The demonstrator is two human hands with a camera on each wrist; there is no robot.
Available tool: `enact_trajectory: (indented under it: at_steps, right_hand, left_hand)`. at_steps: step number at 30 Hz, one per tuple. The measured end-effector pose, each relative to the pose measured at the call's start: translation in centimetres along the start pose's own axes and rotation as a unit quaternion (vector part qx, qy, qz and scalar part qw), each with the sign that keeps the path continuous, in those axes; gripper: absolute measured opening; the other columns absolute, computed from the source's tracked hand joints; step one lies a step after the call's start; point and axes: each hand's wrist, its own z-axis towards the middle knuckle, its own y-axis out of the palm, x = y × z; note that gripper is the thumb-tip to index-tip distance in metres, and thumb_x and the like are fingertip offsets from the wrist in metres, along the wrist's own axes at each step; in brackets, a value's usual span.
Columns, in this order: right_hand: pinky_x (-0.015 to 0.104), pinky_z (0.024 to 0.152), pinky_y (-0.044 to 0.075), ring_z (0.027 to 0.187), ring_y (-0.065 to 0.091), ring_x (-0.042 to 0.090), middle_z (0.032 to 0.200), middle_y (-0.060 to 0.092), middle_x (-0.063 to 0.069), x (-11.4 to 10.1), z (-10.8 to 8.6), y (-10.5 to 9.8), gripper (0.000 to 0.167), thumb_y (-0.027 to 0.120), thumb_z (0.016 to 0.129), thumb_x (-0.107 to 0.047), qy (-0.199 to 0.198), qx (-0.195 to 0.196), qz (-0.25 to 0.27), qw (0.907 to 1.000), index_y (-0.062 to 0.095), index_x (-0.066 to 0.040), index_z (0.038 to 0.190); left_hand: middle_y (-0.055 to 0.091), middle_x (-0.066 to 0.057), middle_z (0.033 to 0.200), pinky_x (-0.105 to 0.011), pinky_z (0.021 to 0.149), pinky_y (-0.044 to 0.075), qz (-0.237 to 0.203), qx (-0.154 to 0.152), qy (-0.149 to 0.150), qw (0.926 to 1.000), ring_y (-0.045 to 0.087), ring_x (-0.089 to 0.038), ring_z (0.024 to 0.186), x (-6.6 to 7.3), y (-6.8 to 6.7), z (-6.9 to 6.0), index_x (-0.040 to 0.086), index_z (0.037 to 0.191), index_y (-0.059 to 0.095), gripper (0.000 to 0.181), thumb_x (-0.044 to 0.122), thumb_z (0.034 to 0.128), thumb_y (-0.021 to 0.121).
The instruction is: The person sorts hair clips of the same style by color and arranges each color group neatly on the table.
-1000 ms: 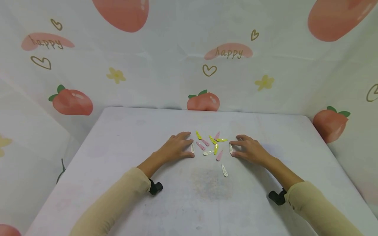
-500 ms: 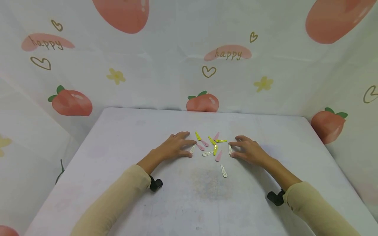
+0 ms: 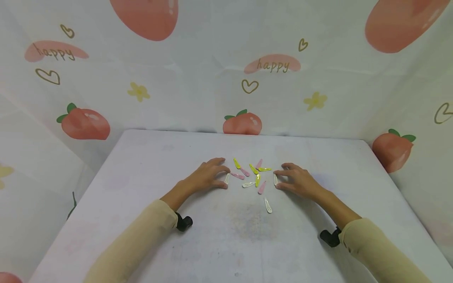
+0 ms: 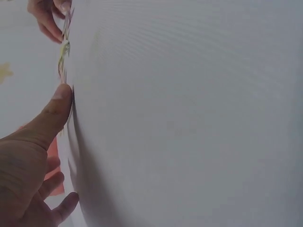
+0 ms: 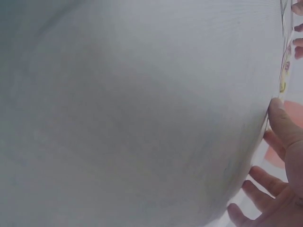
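Observation:
In the head view the left hand pinches a white hair clip by its ends between thumb and finger, low on the table. The right hand holds another white clip the same way. Between the hands lie pink, yellow and white clips, among them a pink clip close to the left fingertips, a yellow clip and a white clip. The left wrist view shows the left hand at the table surface; the right hand shows at the right wrist view's edge.
One white clip lies nearer the front than the others. The white table reaches back to a cloth printed with peaches, and a thin dark cord shows at its left edge.
The left hand has moved slightly left with its white clip, which tilted on the way. The pink clip beside it has turned flatter. The right hand has hardly moved.

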Motion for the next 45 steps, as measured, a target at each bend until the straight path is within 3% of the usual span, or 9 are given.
enact_trajectory:
  at_steps: [5, 15, 21, 30, 35, 40, 45]
  right_hand:
    - [0.068, 0.096, 0.04, 0.126, 0.05, 0.046, 0.135, 0.055, 0.027, 0.0, 0.0, 0.0, 0.051, 0.078, 0.085, -0.035, 0.001, 0.0, -0.003, 1.0, 0.069, -0.008, 0.127]
    - [0.069, 0.096, 0.04, 0.126, 0.05, 0.046, 0.136, 0.054, 0.027, 0.0, 0.0, -0.1, 0.051, 0.078, 0.085, -0.036, 0.001, -0.002, -0.011, 0.9999, 0.068, -0.009, 0.128]
    - [0.069, 0.095, 0.04, 0.126, 0.05, 0.046, 0.135, 0.054, 0.027, 0.0, 0.0, -0.2, 0.051, 0.078, 0.085, -0.035, 0.0, -0.003, -0.013, 0.9999, 0.069, -0.008, 0.127]
    - [0.068, 0.097, 0.04, 0.125, 0.05, 0.046, 0.134, 0.056, 0.027, -0.2, 0.0, -0.4, 0.05, 0.077, 0.086, -0.034, -0.008, -0.005, -0.007, 0.9999, 0.069, -0.006, 0.126]
    - [0.062, 0.101, 0.04, 0.124, 0.052, 0.041, 0.129, 0.06, 0.022, -0.7, 0.3, -0.1, 0.049, 0.08, 0.084, -0.031, -0.018, 0.019, 0.026, 0.9993, 0.069, -0.002, 0.122]
    - [0.058, 0.102, 0.042, 0.123, 0.053, 0.036, 0.127, 0.062, 0.017, -3.1, 1.7, 0.3, 0.051, 0.082, 0.082, -0.031, -0.038, 0.037, 0.058, 0.9969, 0.069, -0.002, 0.122]
    - [0.055, 0.103, 0.042, 0.125, 0.053, 0.032, 0.128, 0.062, 0.013, -6.6, 3.5, 0.9, 0.052, 0.081, 0.083, -0.035, -0.062, 0.018, 0.036, 0.9973, 0.069, -0.005, 0.124]
  left_hand:
    - [0.042, -0.017, 0.152, -0.059, 0.106, 0.035, -0.002, 0.027, -0.013, 0.9996, 0.034, -0.034, 0.143, -1.0, -0.3, -1.5, 0.013, 0.125, 0.067, 0.05, 0.037, 0.0836, 0.08]
    - [0.042, -0.021, 0.15, -0.064, 0.105, 0.032, -0.012, 0.067, -0.042, 0.9968, 0.036, -0.04, 0.14, -3.9, -1.5, -5.8, 0.013, 0.122, 0.067, 0.047, 0.034, 0.0825, 0.081]
    - [0.044, -0.023, 0.148, -0.067, 0.105, 0.03, -0.023, 0.081, -0.064, 0.9944, 0.036, -0.042, 0.14, -5.1, -1.9, -7.4, 0.011, 0.121, 0.068, 0.048, 0.035, 0.0816, 0.082]
    - [0.045, -0.024, 0.148, -0.066, 0.109, 0.025, -0.031, 0.075, -0.063, 0.9947, 0.035, -0.043, 0.141, -5.6, -1.6, -8.0, 0.014, 0.123, 0.069, 0.051, 0.039, 0.0808, 0.081]
    - [0.045, -0.023, 0.148, -0.066, 0.109, 0.025, -0.029, 0.075, -0.062, 0.9948, 0.035, -0.042, 0.14, -5.8, -1.4, -7.9, 0.015, 0.124, 0.069, 0.051, 0.039, 0.0806, 0.081]
    - [0.044, -0.022, 0.149, -0.065, 0.11, 0.023, -0.034, 0.077, -0.069, 0.9941, 0.035, -0.041, 0.141, -6.2, -1.2, -7.9, 0.016, 0.125, 0.069, 0.052, 0.039, 0.0798, 0.082]
    - [0.045, -0.022, 0.148, -0.066, 0.109, 0.025, -0.029, 0.077, -0.068, 0.9943, 0.036, -0.042, 0.14, -6.2, -1.2, -7.9, 0.016, 0.124, 0.07, 0.051, 0.04, 0.0803, 0.081]
